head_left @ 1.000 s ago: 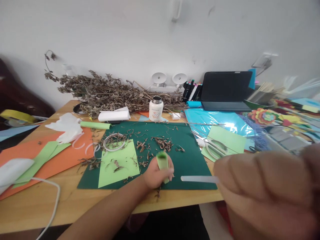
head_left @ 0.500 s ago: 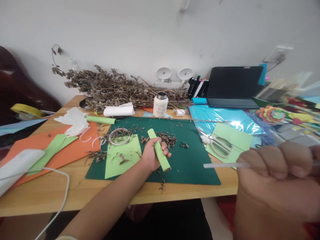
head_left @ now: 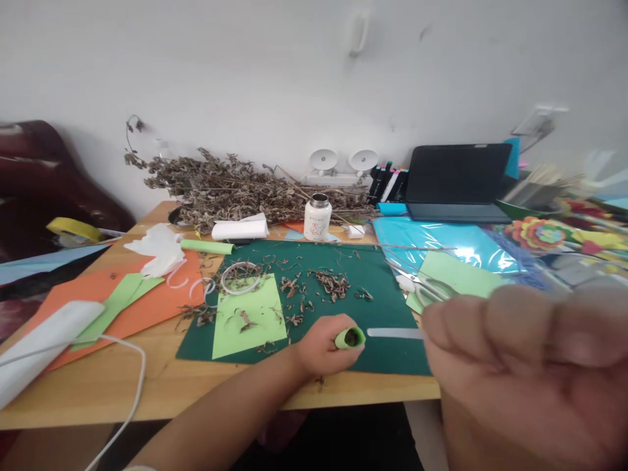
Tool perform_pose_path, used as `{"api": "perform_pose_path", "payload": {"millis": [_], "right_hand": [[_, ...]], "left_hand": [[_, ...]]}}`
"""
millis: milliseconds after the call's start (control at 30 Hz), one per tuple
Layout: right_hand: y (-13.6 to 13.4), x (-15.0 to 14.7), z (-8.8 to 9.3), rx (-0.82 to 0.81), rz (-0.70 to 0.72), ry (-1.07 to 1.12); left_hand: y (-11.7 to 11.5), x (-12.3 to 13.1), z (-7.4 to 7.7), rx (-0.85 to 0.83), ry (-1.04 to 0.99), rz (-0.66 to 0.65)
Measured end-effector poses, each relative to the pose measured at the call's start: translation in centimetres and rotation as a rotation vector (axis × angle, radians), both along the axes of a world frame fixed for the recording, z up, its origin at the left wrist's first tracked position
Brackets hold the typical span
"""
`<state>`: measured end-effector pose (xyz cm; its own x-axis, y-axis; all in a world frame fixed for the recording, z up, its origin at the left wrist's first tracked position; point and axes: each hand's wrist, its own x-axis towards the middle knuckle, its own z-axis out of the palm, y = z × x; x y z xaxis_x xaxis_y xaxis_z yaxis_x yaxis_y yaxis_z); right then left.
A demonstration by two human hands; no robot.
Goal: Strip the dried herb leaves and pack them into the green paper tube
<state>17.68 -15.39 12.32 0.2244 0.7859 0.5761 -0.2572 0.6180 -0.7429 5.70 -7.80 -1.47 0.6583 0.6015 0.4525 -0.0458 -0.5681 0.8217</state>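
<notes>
In the head view my left hand [head_left: 324, 347] is closed around a green paper tube [head_left: 342, 338]. The tube's open end faces me, with dark dried plant bits visible inside it. My right hand [head_left: 530, 360], large and blurred at the right, is a fist around a thin white stick [head_left: 395, 333]. The stick's free end points left, close to the tube but apart from it. Beneath both lies a green cutting mat [head_left: 383, 301], with crumbled dried leaves [head_left: 331, 283] and a light green paper sheet [head_left: 250, 337] on it.
Dried plant stalks [head_left: 230, 186] line the wall behind a white bottle [head_left: 318, 217]. Scissors [head_left: 426, 284] lie right of the mat, partly behind my right hand. Another green paper tube [head_left: 209, 246], orange paper [head_left: 122, 311] and a white cable [head_left: 143, 366] are at left. A black tablet [head_left: 458, 173] stands at back right.
My left hand has moved right and toward me, turning the tube from lying slanted to its open end facing me. My right hand has shifted left with the stick, nearer the tube.
</notes>
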Motion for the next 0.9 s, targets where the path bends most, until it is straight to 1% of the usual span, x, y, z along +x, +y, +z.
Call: {"api": "perform_pose_path", "payload": {"millis": [33, 100, 267, 333, 467, 533, 667, 767, 900], "right_hand": [[0.4, -0.6, 0.3, 0.013, 0.052, 0.014], [0.9, -1.5, 0.4, 0.044, 0.112, 0.033], [2.1, -2.3, -0.4, 0.067, 0.180, 0.037], [2.6, -2.5, -0.3, 0.075, 0.212, 0.038], [3.2, -2.4, 0.6, 0.090, 0.238, 0.039], [3.4, -2.2, 0.5, 0.077, 0.252, 0.035], [4.1, -2.0, -1.0, 0.006, 0.341, 0.012], [4.6, -2.0, -2.0, -0.003, 0.332, 0.035], [4.6, -2.0, -2.0, -0.006, 0.346, 0.026]], "left_hand": [[0.1, 0.0, -0.2, -0.003, 0.003, 0.009], [0.2, 0.1, -0.6, -0.045, -0.011, 0.036], [0.4, 0.2, -1.7, -0.190, -0.017, 0.052], [0.5, 0.3, -1.9, -0.220, -0.009, 0.040], [0.6, 0.5, -1.9, -0.206, -0.021, -0.005], [0.7, 0.5, -1.8, -0.194, -0.038, -0.016], [0.7, 0.7, -1.4, -0.174, -0.052, -0.017], [0.7, 0.8, -1.2, -0.167, -0.031, -0.004], [0.7, 0.9, -1.1, -0.159, -0.013, 0.004]]}}
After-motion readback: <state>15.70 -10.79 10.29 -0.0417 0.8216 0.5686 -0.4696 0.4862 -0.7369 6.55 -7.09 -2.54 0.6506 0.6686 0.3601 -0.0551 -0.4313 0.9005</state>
